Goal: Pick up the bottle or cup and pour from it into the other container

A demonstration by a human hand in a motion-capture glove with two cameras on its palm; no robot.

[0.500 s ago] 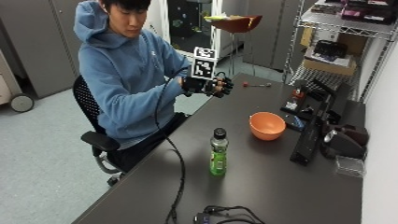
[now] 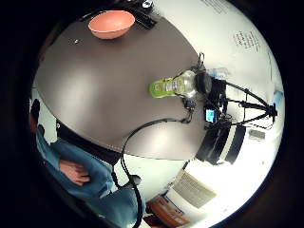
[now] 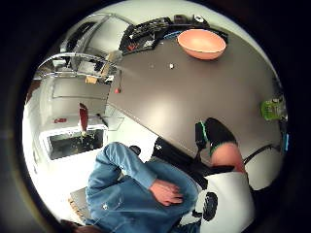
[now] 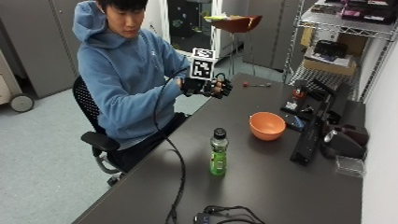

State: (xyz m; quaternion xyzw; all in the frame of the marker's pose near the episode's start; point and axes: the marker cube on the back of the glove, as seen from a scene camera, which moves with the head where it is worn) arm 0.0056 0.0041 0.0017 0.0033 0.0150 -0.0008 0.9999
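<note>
Gloved hand (image 4: 208, 87) is up in the air over the table's (image 4: 261, 186) near edge, fingers loosely curled, holding nothing; bottle (image 4: 217, 152) stands upright mid-table, bowl (image 4: 267, 125) just beyond it toward the far edge

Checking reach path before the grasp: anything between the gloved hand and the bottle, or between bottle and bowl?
Nothing visible. The gloved right hand is raised above the table's near edge, holding nothing. The green bottle stands upright, capped, alone on bare tabletop. The orange bowl sits apart from it, bare tabletop between them. The cable lies beside the bottle, not across either path.
</note>
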